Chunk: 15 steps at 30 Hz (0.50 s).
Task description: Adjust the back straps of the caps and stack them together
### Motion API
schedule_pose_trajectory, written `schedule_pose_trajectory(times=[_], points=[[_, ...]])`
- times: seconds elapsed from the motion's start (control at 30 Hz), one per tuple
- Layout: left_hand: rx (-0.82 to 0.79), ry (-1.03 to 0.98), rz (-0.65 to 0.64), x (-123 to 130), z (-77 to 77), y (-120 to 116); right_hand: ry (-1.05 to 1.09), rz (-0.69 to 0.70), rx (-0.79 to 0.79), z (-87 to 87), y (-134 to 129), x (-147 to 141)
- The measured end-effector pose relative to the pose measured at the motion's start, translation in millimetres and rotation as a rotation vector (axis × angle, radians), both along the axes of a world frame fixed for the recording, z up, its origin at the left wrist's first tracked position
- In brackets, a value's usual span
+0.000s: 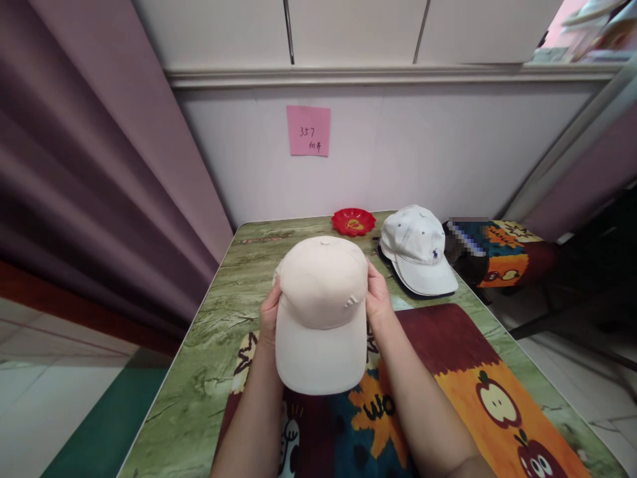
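Note:
A cream baseball cap [323, 285] is held up over the mat, its brim toward me and a small striped logo on the front. My left hand [270, 311] grips its left side and my right hand [378, 292] its right side. Most of the fingers are hidden behind the cap. To the right of my right hand, a white cap [414, 242] with a small blue emblem rests on a dark cap [398, 280], of which only the edge shows.
A colourful patterned mat [442, 332] lies on the green wood-grain table [199, 345]. A red scalloped dish [353, 222] stands at the back by the wall, below a pink note [308, 131]. A stool with a patterned cover [512, 249] is beyond the table's right edge.

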<state>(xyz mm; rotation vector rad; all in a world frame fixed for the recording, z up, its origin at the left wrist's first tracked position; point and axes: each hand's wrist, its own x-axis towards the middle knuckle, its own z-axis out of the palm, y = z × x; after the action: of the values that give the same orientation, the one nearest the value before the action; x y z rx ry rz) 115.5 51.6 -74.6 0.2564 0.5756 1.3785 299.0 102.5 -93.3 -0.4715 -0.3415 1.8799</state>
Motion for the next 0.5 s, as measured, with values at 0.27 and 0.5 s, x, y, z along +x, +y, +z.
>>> schedule_pose_trajectory(times=[0.27,0.5], points=[[0.019,-0.093,0.18,-15.7,12.7,13.7,0.01,0.24,0.018,23.5,-21.3,-20.8],[0.11,-0.039,0.52,-39.2,10.6,22.4,-0.134,0.3,0.069,40.4,-40.0,-28.1]])
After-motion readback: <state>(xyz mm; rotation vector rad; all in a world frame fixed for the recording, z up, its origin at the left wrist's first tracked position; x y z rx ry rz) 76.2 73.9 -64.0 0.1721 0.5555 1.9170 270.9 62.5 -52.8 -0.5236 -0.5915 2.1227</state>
